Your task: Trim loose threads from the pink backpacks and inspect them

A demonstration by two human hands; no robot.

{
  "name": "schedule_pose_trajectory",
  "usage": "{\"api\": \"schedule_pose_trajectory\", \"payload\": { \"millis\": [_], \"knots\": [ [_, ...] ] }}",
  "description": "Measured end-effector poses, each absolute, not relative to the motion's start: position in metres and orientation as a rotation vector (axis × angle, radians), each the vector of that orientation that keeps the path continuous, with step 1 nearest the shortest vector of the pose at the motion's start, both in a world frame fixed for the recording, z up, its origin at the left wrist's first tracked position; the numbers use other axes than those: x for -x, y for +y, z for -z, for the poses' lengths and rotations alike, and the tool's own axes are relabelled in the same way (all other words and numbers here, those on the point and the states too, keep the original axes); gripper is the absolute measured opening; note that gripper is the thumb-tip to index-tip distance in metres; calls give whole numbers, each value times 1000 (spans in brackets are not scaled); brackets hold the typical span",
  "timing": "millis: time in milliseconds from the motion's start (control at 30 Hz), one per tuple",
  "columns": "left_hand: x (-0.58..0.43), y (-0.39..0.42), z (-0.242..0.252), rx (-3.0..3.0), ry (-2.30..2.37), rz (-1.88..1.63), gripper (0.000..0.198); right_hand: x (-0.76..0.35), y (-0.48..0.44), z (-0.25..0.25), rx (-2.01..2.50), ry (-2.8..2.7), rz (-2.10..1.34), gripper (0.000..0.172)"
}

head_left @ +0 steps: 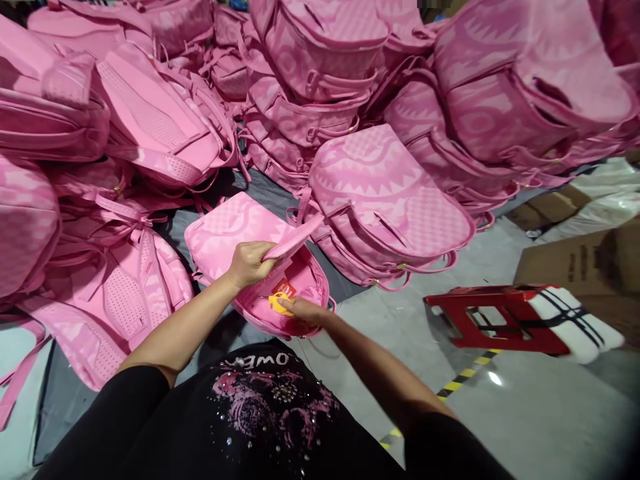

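A pink patterned backpack lies open on the floor in front of me. My left hand is closed on its lifted flap, holding the pocket open. My right hand reaches into the opening and pinches a small yellow object. A red tag with white print shows inside the bag just above the yellow object.
Heaps of matching pink backpacks surround the spot on the left, back and right. A red stool with a white striped cushion lies tipped over at the right. Cardboard boxes sit behind it. Yellow-black floor tape runs near my right arm.
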State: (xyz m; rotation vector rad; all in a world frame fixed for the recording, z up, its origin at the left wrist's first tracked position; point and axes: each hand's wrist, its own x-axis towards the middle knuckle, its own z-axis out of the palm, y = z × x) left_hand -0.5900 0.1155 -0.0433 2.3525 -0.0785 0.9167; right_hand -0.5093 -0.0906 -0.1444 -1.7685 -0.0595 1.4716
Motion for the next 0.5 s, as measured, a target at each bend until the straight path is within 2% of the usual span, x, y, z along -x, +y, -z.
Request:
{"api": "schedule_pose_trajectory", "payload": {
  "millis": [133,300,500],
  "knots": [
    [597,121,44,-2445,-16,-863,27,447,-108,95,2133,-102,-1327,33],
    [614,131,50,-2344,219,-960,26,420,-153,46,2435,-273,-1299,37],
    [625,128,54,-2338,215,-878,27,461,-154,63,1998,-103,-1217,53]
  ]
}}
